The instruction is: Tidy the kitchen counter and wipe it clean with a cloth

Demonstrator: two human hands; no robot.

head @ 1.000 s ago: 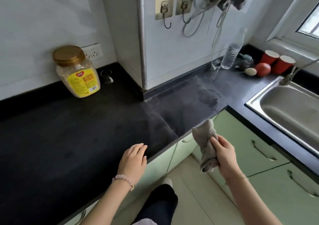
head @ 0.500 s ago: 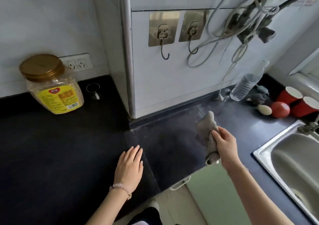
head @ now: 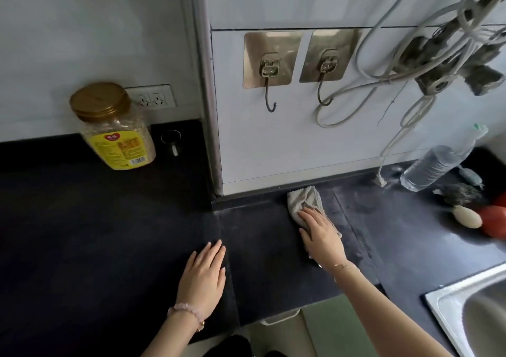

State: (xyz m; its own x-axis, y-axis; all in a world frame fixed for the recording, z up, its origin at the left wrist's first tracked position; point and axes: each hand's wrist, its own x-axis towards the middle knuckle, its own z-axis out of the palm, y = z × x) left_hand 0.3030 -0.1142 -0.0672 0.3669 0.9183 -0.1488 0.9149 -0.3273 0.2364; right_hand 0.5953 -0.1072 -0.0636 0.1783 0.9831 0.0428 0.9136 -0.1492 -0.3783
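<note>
Now the right hand [head: 319,232] lies flat on the grey cloth [head: 304,200], fingers stretched and close together, and presses it down on the dark counter [head: 109,233] in the middle of the frame. The cloth is crumpled, and its far edge is touching or almost touching the low black strip under the white wall panel. The left hand [head: 204,274] rests at the lower centre, palm down and fingers slightly spread, on the counter near its front edge; it holds nothing and seems only to support the body.

I judge that the wiping is in progress and not near the end. To the right of the cloth the surface looks grey and streaky, maybe dust or dampness; I cannot tell which. The wide part on the left of the frame looks darker and more even, but the pictures do not show whether it was wiped.

The tidying also seems unfinished. A large jar [head: 113,126] with a gold lid stands at the upper left against the wall, and a small metal cup [head: 171,139] is just beside it. At the right edge a plastic bottle [head: 438,165] leans, and near it are a white egg-like thing [head: 466,217], a red round thing [head: 495,221] and a dark scrubber [head: 461,195]. The sink [head: 465,315] shows in the lower right corner.
</note>
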